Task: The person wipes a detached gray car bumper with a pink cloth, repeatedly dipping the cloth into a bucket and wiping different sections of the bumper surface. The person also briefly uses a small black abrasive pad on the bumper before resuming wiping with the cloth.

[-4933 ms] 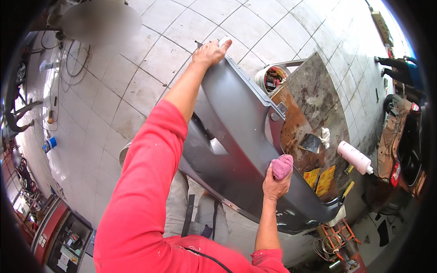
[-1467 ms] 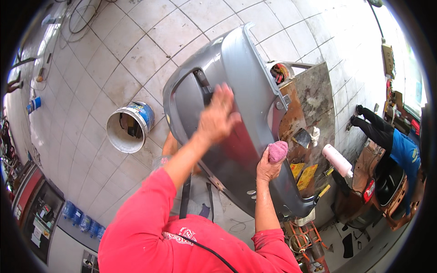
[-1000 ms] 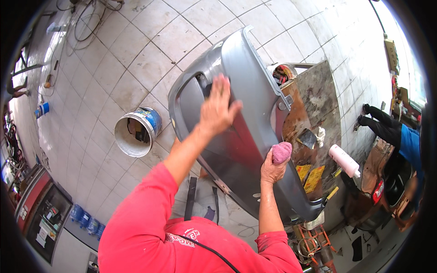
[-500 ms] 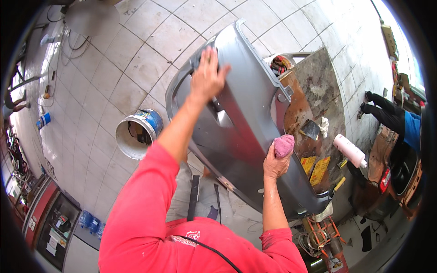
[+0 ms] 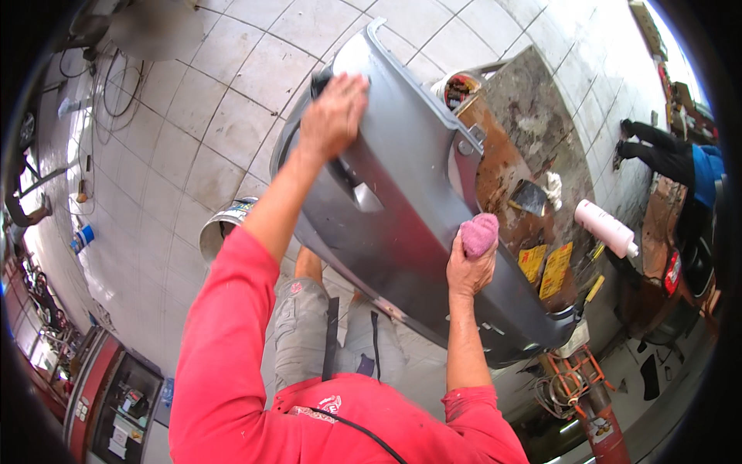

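A grey car bumper stretches diagonally before me, from the upper middle to the lower right. On its far end lies my left hand, fingers pressed together over a dark flat pad; only the pad's edge shows, so its exact kind is unclear. My right hand is closed around a bunched pink cloth and rests against the bumper's right side. Under my left forearm, a slot-like opening cuts into the bumper's surface.
Right of the bumper, a worn board carries a black scraper and yellow packets. A pink-white bottle stands farther right. Buckets flank the bumper. Another person's legs show at far right.
My left hand has slid slightly left and its fingers have drawn in; the dark pad now sticks out beside them. My right hand keeps the cloth at the same spot. The view has shifted slightly.
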Action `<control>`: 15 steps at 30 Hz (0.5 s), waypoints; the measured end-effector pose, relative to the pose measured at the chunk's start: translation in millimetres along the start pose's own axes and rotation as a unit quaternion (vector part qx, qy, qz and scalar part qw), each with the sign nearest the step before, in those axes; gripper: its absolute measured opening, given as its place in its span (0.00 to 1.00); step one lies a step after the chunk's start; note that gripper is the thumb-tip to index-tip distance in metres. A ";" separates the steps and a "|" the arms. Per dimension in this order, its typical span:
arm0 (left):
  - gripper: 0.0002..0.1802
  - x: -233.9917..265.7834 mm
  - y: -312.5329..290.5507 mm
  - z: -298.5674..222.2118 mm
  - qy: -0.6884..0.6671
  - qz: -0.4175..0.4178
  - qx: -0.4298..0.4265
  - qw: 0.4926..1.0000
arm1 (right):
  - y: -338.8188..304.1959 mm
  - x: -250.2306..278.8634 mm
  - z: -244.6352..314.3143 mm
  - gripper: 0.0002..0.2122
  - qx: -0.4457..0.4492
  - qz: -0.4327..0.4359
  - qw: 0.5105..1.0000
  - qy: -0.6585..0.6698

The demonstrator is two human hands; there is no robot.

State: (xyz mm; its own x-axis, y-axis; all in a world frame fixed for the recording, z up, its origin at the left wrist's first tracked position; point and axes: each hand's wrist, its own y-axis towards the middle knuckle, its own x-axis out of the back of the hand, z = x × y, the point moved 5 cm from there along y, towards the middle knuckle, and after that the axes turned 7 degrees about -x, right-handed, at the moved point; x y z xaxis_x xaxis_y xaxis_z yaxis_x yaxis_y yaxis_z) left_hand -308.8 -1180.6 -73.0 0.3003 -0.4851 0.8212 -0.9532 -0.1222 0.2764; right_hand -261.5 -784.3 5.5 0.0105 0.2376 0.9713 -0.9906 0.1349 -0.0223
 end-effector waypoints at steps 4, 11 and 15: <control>0.28 -14.1 15.8 -31.3 0.100 0.028 0.049 0.993 | 1.3 -1.4 -5.2 0.36 -0.024 0.026 0.999 0.002; 0.28 -12.6 -2.8 -94.4 0.044 0.105 -0.047 0.992 | -3.3 0.9 -21.8 0.40 -0.046 0.030 0.998 0.023; 0.40 -43.1 60.4 -3.0 0.105 0.132 0.145 0.975 | -12.4 -6.3 -13.5 0.41 -0.038 0.055 0.997 0.036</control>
State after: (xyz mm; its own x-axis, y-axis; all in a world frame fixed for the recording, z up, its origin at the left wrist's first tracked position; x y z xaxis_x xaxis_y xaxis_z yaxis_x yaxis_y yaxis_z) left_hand -379.1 -1164.5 -90.2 0.0145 -0.3489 0.9370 -0.9587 -0.2710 -0.0861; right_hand -247.5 -774.5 -3.6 -0.0852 0.3232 0.9425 -0.9729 0.1769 -0.1486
